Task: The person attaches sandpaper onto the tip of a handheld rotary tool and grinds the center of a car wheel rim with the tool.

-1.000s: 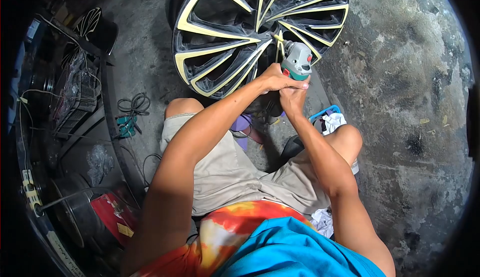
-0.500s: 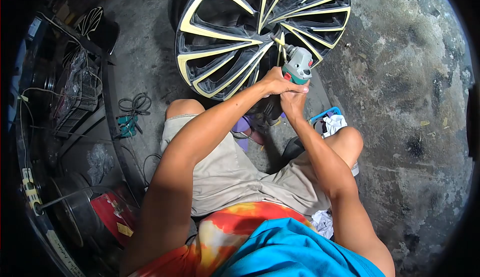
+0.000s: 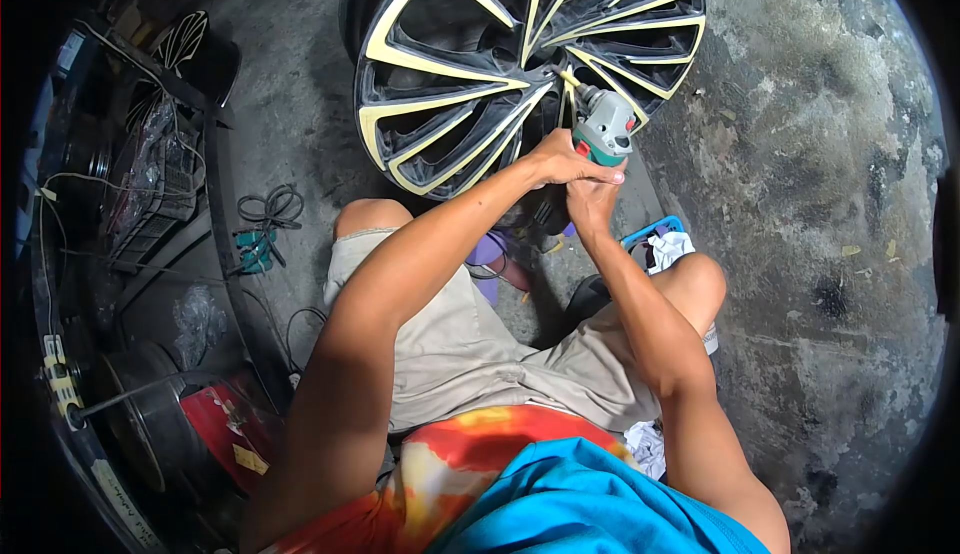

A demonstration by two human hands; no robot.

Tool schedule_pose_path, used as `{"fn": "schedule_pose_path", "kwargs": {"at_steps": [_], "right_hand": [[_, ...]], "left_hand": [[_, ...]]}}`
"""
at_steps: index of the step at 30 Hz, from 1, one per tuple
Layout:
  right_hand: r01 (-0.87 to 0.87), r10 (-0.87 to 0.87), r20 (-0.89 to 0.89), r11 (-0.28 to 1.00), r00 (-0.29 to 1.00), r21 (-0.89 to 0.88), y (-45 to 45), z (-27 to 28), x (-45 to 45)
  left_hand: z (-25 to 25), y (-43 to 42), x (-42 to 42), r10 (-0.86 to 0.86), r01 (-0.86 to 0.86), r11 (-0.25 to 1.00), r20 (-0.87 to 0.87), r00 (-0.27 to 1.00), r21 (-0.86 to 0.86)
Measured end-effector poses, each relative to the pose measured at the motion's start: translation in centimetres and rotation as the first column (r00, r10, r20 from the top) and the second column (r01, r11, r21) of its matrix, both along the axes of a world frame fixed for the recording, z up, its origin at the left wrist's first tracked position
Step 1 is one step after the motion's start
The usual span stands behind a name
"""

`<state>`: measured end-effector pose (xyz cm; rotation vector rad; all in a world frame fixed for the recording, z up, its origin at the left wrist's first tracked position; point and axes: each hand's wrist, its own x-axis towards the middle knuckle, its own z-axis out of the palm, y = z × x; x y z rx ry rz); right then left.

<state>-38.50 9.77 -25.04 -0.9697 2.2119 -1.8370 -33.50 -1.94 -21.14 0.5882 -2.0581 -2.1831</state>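
Observation:
A black alloy wheel rim (image 3: 445, 84) with pale yellow spoke faces stands tilted in front of me. Both my hands are on an angle grinder (image 3: 605, 124) with a grey head and a green body. My left hand (image 3: 562, 161) is closed around its left side, thumb across the body. Lower down, my right hand (image 3: 592, 202) wraps the body from below, its fingers partly hidden. A narrow yellowish tip (image 3: 568, 78) on the grinder points at the spokes near the hub. Whether the tip touches the rim I cannot tell.
On the floor at left lies a green power tool (image 3: 257, 251) with a coiled cord. A rack frame (image 3: 235, 284) with cables and a power strip (image 3: 62, 384) runs along the left. A blue basket (image 3: 655, 229) holding white paper sits by my right knee.
The grinder and both hands have shifted slightly right and down. The rim appears a little further right in the view. Both hands keep their hold.

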Motion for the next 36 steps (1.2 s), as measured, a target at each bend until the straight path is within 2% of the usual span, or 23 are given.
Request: {"fn": "schedule_pose_path", "kwargs": {"at_steps": [1, 5, 8, 14, 17, 20, 21, 24, 25, 28, 29, 32, 36], "right_hand": [[0.000, 0.000, -0.003, 1.000, 1.000, 0.012, 0.1, -0.1, 0.0], [-0.013, 0.013, 0.019, 1.000, 1.000, -0.012, 0.0, -1.6, 0.6], [-0.038, 0.038, 0.016, 0.998, 0.999, -0.043, -0.4, -1.7, 1.1], [-0.076, 0.078, 0.057, 0.997, 0.995, -0.036, -0.6, -1.8, 1.7], [-0.033, 0.041, 0.129, 0.997, 0.991, -0.063, -0.5, -1.6, 1.6], [-0.039, 0.042, 0.054, 0.998, 0.998, -0.041, -0.4, -1.4, 1.3], [-0.051, 0.052, 0.055, 0.998, 0.997, -0.020, -0.4, -1.6, 1.3], [-0.073, 0.072, 0.081, 0.997, 0.994, 0.005, -0.1, -2.2, 1.4], [-0.070, 0.071, 0.097, 0.998, 0.993, -0.010, -0.1, -2.1, 1.3], [-0.059, 0.063, 0.099, 0.997, 0.993, -0.049, -0.5, -2.3, 0.9], [-0.053, 0.059, 0.091, 0.997, 0.994, -0.061, -0.6, -2.4, 0.8], [-0.125, 0.129, 0.171, 0.992, 0.977, -0.031, -0.5, -2.4, 1.3], [-0.106, 0.118, 0.210, 0.992, 0.971, -0.069, -0.5, -2.8, 1.2]], "left_hand": [[-0.1, 0.1, 0.2, 0.001, 0.000, 0.999, -0.009, 1.000, 0.040], [-0.4, 0.2, 1.1, 0.023, -0.022, 1.000, 0.056, 0.998, -0.022], [-1.0, 0.1, 1.5, 0.050, -0.051, 0.998, 0.039, 0.998, 0.027], [1.3, 0.3, 2.6, 0.061, -0.040, 0.993, 0.195, 0.979, -0.112], [-1.9, -0.4, 1.0, 0.028, -0.009, 0.994, 0.183, 0.983, -0.107], [-2.2, -0.4, 0.9, 0.049, -0.040, 0.998, 0.164, 0.985, -0.056], [-0.6, 0.0, 1.7, 0.059, -0.049, 0.997, 0.163, 0.985, -0.067], [-0.8, 0.3, 1.7, 0.076, -0.053, 0.993, 0.221, 0.972, -0.107], [-1.3, 0.1, 1.2, 0.080, -0.032, 0.983, 0.269, 0.960, -0.178], [-3.7, 0.0, 0.2, 0.109, -0.106, 0.993, 0.054, 0.993, -0.058], [-4.3, -0.5, 0.0, 0.084, -0.063, 0.991, 0.188, 0.978, -0.115], [0.8, 0.4, 2.4, 0.090, -0.056, 0.988, 0.246, 0.965, -0.145], [-1.5, -0.2, 1.3, 0.080, -0.035, 0.985, 0.263, 0.962, -0.169]]}}
